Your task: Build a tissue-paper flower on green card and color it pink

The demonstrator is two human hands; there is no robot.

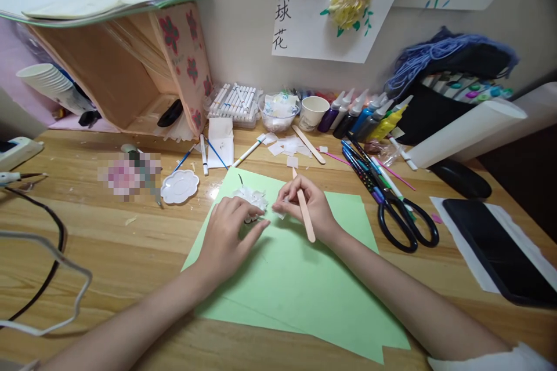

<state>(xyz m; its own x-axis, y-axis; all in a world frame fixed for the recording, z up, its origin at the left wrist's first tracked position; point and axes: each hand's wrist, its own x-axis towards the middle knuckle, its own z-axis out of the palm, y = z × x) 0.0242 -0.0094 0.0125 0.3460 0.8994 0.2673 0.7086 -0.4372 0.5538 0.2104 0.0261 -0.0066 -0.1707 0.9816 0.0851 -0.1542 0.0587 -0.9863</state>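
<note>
A light wooden craft stick (pixel 307 217) rests in my right hand (pixel 310 204), held between the fingers and slanting down toward me. The thumb and fingertips of that hand also pinch a small white paper piece (pixel 282 214). My left hand (pixel 230 232) lies over the green paper (pixel 300 290), thumb and fingers apart, with nothing visible between them. Just beyond its fingers is a cluster of crumpled white paper bits (pixel 256 196) on the sheet, partly hidden by the hand. A short dark stroke shows above the cluster.
Black-handled scissors (pixel 402 226) and pens lie right of the sheet, near a phone (pixel 500 249). A white palette (pixel 180 186) sits at left. Behind are loose white paper squares (pixel 285 146), another craft stick (pixel 310 145), a paper cup (pixel 314 111) and paint bottles (pixel 357 113).
</note>
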